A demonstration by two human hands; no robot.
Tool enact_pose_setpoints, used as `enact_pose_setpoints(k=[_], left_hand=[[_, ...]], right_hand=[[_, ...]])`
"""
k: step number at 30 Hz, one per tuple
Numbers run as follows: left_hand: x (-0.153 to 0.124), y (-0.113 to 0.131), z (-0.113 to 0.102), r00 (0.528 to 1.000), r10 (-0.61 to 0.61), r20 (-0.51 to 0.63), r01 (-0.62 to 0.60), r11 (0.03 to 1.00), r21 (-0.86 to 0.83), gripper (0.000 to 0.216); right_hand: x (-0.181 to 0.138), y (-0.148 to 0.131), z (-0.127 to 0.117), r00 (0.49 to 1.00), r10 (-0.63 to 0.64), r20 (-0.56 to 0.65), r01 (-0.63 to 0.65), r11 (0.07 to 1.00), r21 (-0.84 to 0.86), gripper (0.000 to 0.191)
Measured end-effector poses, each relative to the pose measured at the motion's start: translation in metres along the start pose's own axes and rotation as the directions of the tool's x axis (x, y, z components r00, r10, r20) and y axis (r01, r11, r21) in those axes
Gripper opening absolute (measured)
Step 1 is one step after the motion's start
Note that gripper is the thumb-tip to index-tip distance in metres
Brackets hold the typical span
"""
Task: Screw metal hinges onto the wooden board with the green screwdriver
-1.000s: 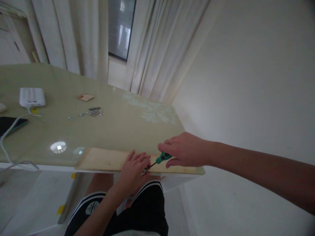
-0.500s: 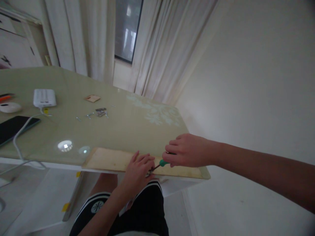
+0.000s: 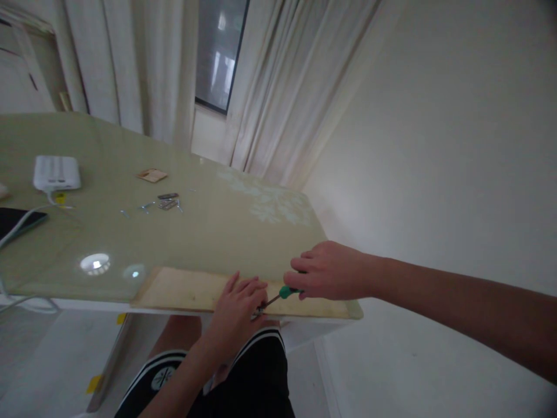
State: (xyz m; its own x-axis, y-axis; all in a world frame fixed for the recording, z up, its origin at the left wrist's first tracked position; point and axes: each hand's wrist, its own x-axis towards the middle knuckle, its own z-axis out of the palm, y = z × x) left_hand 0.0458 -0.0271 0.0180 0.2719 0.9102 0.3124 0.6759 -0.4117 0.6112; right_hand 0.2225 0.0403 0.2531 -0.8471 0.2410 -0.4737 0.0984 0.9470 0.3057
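A pale wooden board [image 3: 183, 290] lies along the near edge of the table. My left hand [image 3: 239, 305] rests on it, fingers over the top, pressing a small metal fitting [image 3: 257, 314] at the board's front edge. The fitting's exact shape is partly hidden by my fingers. My right hand [image 3: 322, 271] is closed round the green handle of a screwdriver [image 3: 285, 291]. Its shaft slants down to the left, and the tip meets the fitting beside my left fingers. Whether a screw sits under the tip is too small to tell.
Several small screws and metal pieces [image 3: 169, 203] lie on the green table [image 3: 209, 232], near a thin wooden square [image 3: 152, 175]. At left are a white power bank [image 3: 57, 172] with a cable and a dark phone [image 3: 20, 220]. A wall [image 3: 435, 145] stands at right.
The view has shifted slightly, so the table's things appear farther left. Both hands keep their places at the fitting, with the screwdriver still in my right hand.
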Motion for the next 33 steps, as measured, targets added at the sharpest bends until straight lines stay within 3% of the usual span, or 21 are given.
enact_pose_setpoints(k=[2,4,6,8,10,13,16,19,24,26,31,33], left_hand=[[0.001,0.000,0.001,1.000,-0.004,0.009,0.004,1.000,0.003,0.020],[0.001,0.000,0.001,1.000,-0.003,0.007,0.003,1.000,0.004,0.022],[0.001,0.000,0.001,1.000,-0.001,-0.002,0.001,1.000,0.002,0.026],[0.001,0.000,0.001,1.000,-0.001,-0.002,0.001,1.000,-0.002,0.028],[0.001,0.001,0.001,1.000,-0.007,0.004,0.007,1.000,-0.005,0.026],[0.001,0.002,0.001,1.000,-0.009,0.003,0.009,1.000,-0.006,0.026],[0.002,0.001,0.001,1.000,0.004,-0.011,-0.004,1.000,0.002,0.025],[0.001,0.000,0.002,1.000,0.016,-0.022,-0.015,1.000,0.020,0.024],[0.001,0.001,0.000,1.000,0.024,-0.015,-0.024,0.999,0.031,0.027],[0.001,0.002,-0.001,1.000,0.026,-0.012,-0.026,0.999,0.033,0.024],[0.001,0.001,-0.002,0.999,0.036,-0.003,-0.036,0.999,0.038,0.027],[0.001,0.000,-0.002,0.999,0.038,-0.004,-0.038,0.999,0.039,0.027]], right_hand=[[0.003,-0.002,0.002,0.999,-0.041,-0.001,0.041,0.998,-0.052,0.029],[0.009,-0.008,0.002,0.992,0.126,0.022,-0.126,0.992,-0.003,0.041],[0.016,-0.017,0.000,0.943,0.328,0.060,-0.332,0.942,0.058,0.052],[0.020,-0.023,-0.005,0.903,0.420,0.093,-0.427,0.900,0.084,0.057],[0.020,-0.023,-0.012,0.917,0.382,0.113,-0.393,0.915,0.091,0.055],[0.018,-0.014,-0.021,0.975,0.195,0.109,-0.203,0.977,0.067,0.044],[0.017,-0.006,-0.024,0.991,0.073,0.113,-0.074,0.997,0.001,0.035],[0.019,-0.005,-0.020,0.976,0.178,0.126,-0.181,0.983,0.011,0.040],[0.018,-0.012,-0.014,0.900,0.410,0.149,-0.423,0.904,0.069,0.058],[0.016,-0.012,-0.015,0.906,0.391,0.160,-0.409,0.907,0.100,0.054],[0.014,-0.010,-0.018,0.981,0.165,0.099,-0.178,0.975,0.135,0.036],[0.015,-0.012,-0.014,0.972,0.208,0.105,-0.221,0.966,0.133,0.037]])
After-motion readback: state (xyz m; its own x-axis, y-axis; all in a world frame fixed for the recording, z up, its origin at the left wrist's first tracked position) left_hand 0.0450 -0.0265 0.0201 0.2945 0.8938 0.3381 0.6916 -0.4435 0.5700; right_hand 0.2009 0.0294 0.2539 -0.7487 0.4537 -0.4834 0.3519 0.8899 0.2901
